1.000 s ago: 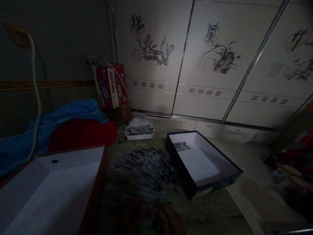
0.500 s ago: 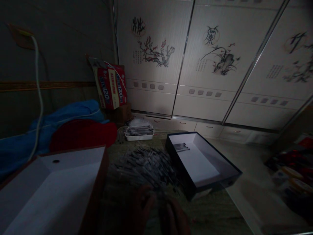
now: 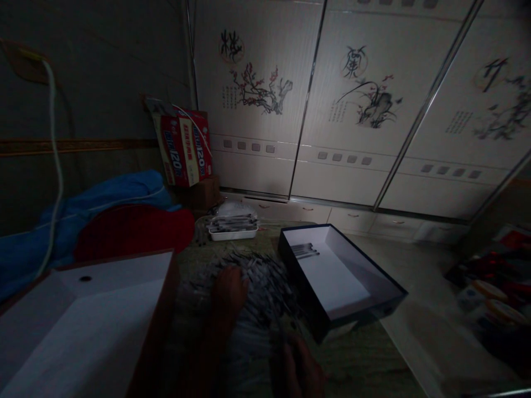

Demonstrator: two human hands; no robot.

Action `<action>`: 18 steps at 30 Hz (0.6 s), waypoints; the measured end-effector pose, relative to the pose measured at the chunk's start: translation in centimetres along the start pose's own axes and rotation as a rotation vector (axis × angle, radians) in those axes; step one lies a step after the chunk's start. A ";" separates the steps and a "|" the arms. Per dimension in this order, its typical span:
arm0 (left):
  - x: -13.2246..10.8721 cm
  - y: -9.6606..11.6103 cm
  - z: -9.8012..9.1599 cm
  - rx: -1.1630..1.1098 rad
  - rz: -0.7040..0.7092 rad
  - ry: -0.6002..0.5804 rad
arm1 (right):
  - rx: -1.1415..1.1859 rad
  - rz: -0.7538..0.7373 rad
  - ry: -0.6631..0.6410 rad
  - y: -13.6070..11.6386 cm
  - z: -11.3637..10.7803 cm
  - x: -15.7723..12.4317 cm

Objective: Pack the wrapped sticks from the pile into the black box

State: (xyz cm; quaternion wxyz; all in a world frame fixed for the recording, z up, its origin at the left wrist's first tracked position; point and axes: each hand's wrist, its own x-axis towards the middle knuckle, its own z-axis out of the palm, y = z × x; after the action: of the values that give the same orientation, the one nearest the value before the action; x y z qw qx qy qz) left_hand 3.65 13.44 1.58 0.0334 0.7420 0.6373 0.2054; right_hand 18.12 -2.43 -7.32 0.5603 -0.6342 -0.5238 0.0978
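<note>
Pens [image 3: 265, 273] lie heaped on a dim tabletop [image 3: 365, 356] beneath a curled left hand [image 3: 229, 288]; the right hand [image 3: 302, 366] bends nearby, either one's grip lost in shadow. Open boxes, one brown-sided [image 3: 120, 309], one dark-sided [image 3: 338, 279], flank the pile.

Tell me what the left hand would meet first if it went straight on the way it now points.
Most likely the pile of pens, which lies right at the left hand; the dim picture leaves exact depth unclear.
</note>
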 end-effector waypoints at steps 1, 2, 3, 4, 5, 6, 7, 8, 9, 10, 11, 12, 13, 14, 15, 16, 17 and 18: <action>0.2 0.0 0.0 0.000 -0.004 -0.017 | 0.002 0.004 -0.011 -0.1 0.0 0.0; 0.4 0.0 0.0 -0.005 -0.007 -0.030 | 0.000 0.014 -0.019 -0.2 0.1 0.1; 0.6 0.1 0.0 -0.017 -0.010 -0.040 | -0.010 0.026 -0.016 -0.3 0.1 0.1; 0.7 0.1 0.0 -0.033 -0.014 -0.046 | -0.025 0.039 -0.002 -0.4 0.1 0.2; 0.8 0.2 -0.1 -0.054 -0.018 -0.050 | -0.041 0.055 0.014 -0.5 0.2 0.2; 0.8 0.2 -0.1 -0.080 -0.023 -0.052 | -0.052 0.073 0.029 -0.6 0.2 0.3; 0.9 0.3 -0.2 -0.112 -0.028 -0.053 | -0.055 0.087 0.042 -0.7 0.3 0.3; 0.9 0.3 -0.2 -0.150 -0.034 -0.050 | -0.049 0.096 0.049 -0.7 0.3 0.3; 0.8 0.4 -0.3 -0.196 -0.042 -0.040 | -0.037 0.100 0.050 -0.7 0.4 0.3; 0.8 0.4 -0.4 -0.252 -0.054 -0.023 | -0.029 0.098 0.050 -0.7 0.4 0.3; 0.7 0.4 -0.5 -0.316 -0.070 0.001 | -0.032 0.095 0.055 -0.6 0.3 0.2; 0.5 0.5 -0.6 -0.391 -0.088 0.025 | -0.043 0.090 0.061 -0.5 0.3 0.2; 0.2 0.5 -0.8 -0.478 -0.110 0.048 | -0.059 0.085 0.062 -0.4 0.2 0.1; -0.1 0.5 -0.9 -0.575 -0.134 0.064 | -0.075 0.083 0.057 -0.4 0.1 0.0; -0.6 0.5 -1.1 -0.679 -0.161 0.071 | -0.091 0.078 0.052 -0.4 0.0 -0.1; -1.1 0.5 -1.2 -0.782 -0.189 0.069 | -0.105 0.072 0.047 -0.5 0.0 -0.1; -1.8 0.5 -1.3 -0.866 -0.212 0.061 | -0.117 0.064 0.043 -0.7 -0.1 -0.2; -2.6 0.4 -1.4 -0.979 -0.246 0.042 | -0.125 0.055 0.039 -0.9 -0.1 -0.2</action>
State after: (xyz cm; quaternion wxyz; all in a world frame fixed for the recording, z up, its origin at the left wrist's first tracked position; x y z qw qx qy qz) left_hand 3.30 10.60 2.36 0.3887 0.5544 0.5494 0.4897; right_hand 17.62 -2.82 -6.68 0.5267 -0.6840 -0.5001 0.0680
